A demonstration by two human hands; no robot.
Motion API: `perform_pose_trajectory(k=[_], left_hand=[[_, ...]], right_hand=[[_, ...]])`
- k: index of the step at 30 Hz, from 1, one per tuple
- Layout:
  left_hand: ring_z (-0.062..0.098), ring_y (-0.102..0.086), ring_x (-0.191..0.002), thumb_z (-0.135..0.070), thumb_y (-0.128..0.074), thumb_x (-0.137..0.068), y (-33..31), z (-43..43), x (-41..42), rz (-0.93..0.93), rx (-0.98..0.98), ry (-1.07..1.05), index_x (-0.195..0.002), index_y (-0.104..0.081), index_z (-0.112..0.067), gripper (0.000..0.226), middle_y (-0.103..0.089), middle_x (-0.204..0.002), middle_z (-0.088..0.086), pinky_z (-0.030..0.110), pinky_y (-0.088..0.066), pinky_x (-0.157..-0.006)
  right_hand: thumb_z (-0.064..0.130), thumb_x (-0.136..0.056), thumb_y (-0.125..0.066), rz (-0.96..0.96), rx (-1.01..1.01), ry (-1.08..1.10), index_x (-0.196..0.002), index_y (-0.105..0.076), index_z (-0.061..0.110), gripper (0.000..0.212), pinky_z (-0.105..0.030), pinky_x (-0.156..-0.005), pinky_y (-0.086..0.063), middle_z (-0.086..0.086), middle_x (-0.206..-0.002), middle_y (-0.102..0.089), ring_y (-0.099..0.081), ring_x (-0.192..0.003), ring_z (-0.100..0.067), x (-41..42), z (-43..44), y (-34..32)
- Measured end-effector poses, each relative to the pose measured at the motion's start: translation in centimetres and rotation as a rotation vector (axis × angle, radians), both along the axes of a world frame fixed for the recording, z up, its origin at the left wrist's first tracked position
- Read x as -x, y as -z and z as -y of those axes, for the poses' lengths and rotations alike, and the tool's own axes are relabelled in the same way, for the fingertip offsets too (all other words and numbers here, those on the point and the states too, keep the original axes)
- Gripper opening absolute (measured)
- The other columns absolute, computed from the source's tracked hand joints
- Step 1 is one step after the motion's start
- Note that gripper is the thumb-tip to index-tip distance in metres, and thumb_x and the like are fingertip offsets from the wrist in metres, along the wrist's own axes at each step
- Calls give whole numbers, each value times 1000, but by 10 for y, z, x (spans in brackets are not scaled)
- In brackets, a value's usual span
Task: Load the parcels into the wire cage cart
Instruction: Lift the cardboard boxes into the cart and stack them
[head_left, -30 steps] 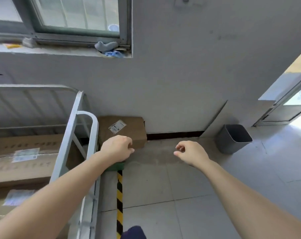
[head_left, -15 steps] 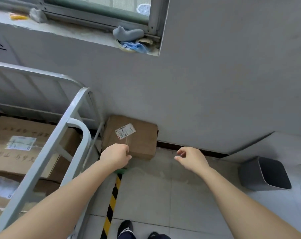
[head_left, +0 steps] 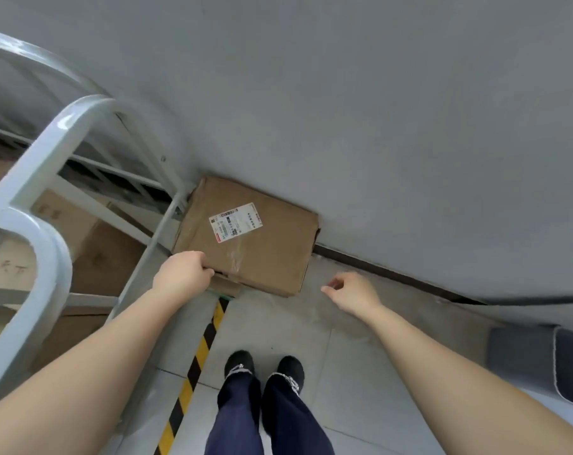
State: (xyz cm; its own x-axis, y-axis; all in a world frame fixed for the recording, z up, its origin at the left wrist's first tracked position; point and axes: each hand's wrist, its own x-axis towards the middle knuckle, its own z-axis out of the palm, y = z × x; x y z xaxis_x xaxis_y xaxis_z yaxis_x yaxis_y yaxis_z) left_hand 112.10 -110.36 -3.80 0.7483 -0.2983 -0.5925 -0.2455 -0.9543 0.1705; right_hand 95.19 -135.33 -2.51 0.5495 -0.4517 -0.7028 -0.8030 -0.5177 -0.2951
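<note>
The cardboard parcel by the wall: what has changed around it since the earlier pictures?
The left hand reached forward and now grips the cardboard parcel at its near left corner. The right hand came nearer the near right corner, not touching, holding nothing. The parcel stays on the floor against the wall, beside the wire cage cart.

A brown box (head_left: 265, 254) with a white label (head_left: 235, 222) lies on the floor against the grey wall (head_left: 377, 126), touching the corner post of the wire cart (head_left: 45, 152), which holds other cartons (head_left: 94, 257). The person's left hand (head_left: 183, 274) curls on the box's near left corner. The right hand (head_left: 354, 293) hovers loosely curled just beside its right corner, apart from it. A grey bin (head_left: 541, 359) stands far right.
</note>
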Motion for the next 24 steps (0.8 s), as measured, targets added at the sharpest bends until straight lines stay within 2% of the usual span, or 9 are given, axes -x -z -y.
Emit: perform_pose_trajectory(k=[2,4,7,9,12,14,16,20,24], left_hand=[[26,-60,-96,-32,-56,-90,27,1,-12,-3,-6,-59,-115,-63,-16,30,-62,-106,6,39,-56,-78],[34,-55,-113,-27,-58,-89,59,2,-27,8,0,-127,-133,-51,-14,47,-53,-128,15,44,-53,-88],[39,-38,-133,-28,-62,-88,104,1,-55,34,1,-258,-149,-28,-13,71,-27,-152,20,49,-44,-103],[38,-26,-141,-30,-61,-90,134,-4,-72,34,2,-350,-152,-19,-13,77,-18,-157,19,51,-35,-110],[40,-34,-136,-22,-59,-92,167,-8,-91,-22,81,-532,-151,-17,-4,74,-30,-152,21,50,-37,-108],[41,-47,-124,-19,-59,-92,177,-9,-96,-21,121,-590,-142,-33,-1,60,-46,-139,22,47,-44,-98],[40,-54,-113,-18,-59,-90,176,-10,-97,-4,119,-580,-133,-45,-1,48,-51,-131,21,45,-48,-90],[40,-58,-106,-13,-57,-89,152,-10,-95,39,122,-530,-123,-56,1,37,-59,-122,22,42,-51,-86],[36,-59,-98,-7,-53,-90,114,-12,-82,21,101,-523,-120,-58,1,31,-62,-117,21,33,-46,-72]], right_hand=[[34,-93,-59,-12,-67,59,-110,-66,14,27,-23,-73,-37,-5,-110,-67,-62,-105,-23,-15,1,30],[29,-94,-58,-25,-135,162,-113,-63,14,25,-24,-77,-39,-6,-111,-63,-60,-106,-22,-31,0,67],[32,-92,-61,-51,-201,362,-137,-48,12,51,-32,-99,-44,-9,-138,-53,-51,-124,-27,-52,-2,125],[33,-94,-59,-54,-300,539,-149,-30,10,66,-37,-109,-37,-9,-150,-40,-41,-135,-29,-63,-5,160],[27,-97,-56,-21,-395,747,-143,-38,6,53,-35,-97,-40,-9,-142,-48,-48,-129,-29,-77,-6,198],[26,-96,-57,31,-358,791,-134,-48,6,44,-37,-94,-46,-11,-134,-56,-55,-119,-30,-79,-7,210],[25,-93,-61,63,-299,779,-130,-50,8,42,-44,-97,-49,-10,-128,-59,-57,-115,-31,-77,-8,212],[18,-89,-66,115,-179,731,-127,-52,12,41,-44,-96,-50,-9,-121,-61,-60,-109,-31,-71,-5,185],[18,-90,-66,156,-209,732,-124,-55,14,36,-41,-95,-51,-6,-116,-63,-62,-105,-28,-65,3,142]])
